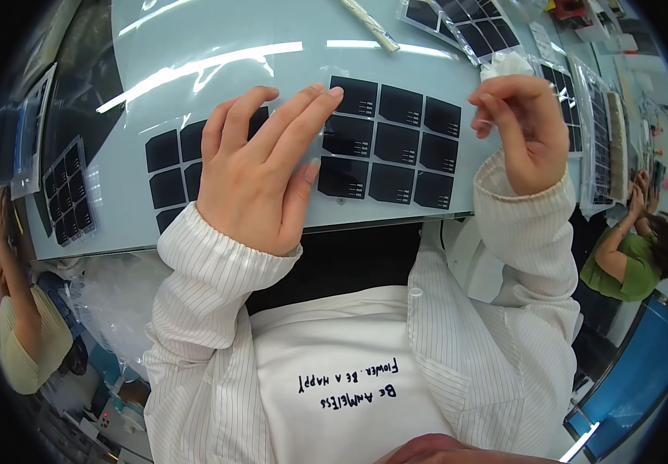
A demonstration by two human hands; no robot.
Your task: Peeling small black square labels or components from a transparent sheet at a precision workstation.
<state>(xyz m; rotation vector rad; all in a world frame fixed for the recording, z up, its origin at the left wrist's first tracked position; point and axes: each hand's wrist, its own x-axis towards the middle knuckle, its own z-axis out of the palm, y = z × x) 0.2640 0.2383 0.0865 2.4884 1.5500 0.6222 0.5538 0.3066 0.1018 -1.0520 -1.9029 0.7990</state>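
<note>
Pale glossy counter fills the upper frame, strewn with clear sheets of black labels.
Left hand lies flat at centre, fingers spread open, pressing a clear sheet of black labels onto the counter. Right hand, raised at upper right, has its fingers pinched closed on a small white wad. More label sheets lie along the top right, another at far left.

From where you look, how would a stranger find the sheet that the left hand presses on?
Start at the pale table. At its near edge the left hand lies flat on a clear sheet of black labels. Unlike the bagged sheets at the far right, it lies bare under the hand.
</note>
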